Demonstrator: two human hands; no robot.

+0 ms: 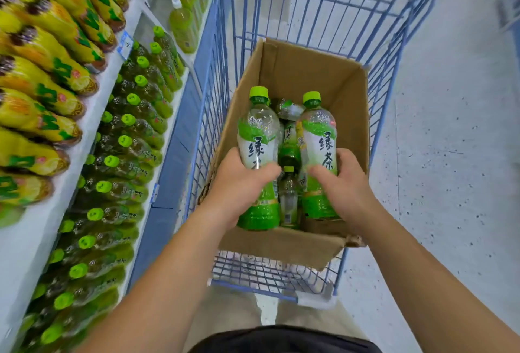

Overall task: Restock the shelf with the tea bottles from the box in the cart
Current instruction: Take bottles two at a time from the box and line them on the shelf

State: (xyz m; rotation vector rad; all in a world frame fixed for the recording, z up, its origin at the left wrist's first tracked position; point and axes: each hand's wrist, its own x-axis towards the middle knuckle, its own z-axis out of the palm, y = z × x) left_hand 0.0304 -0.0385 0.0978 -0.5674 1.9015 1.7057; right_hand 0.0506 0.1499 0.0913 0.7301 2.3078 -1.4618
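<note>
The shop aisle has a pale speckled floor [450, 155]. Along its left side runs the shelf [31, 243], its lower tier lined with green-capped shelved bottles [132, 99]. Just beside it stands a blue wire cart [213, 85], and an open cardboard box [309, 76] rests between its side walls. Over the box, the left grip [239, 183] clasps the left bottle [257, 133] round its middle. The right grip [343, 181] clasps the right bottle [320, 138]. Both are cap-up, with their long axes roughly parallel. The spare bottles [288, 138], perhaps three, lie at the box's bottom. The shelf is leftward of both grips, and the left grip is nearer.
</note>
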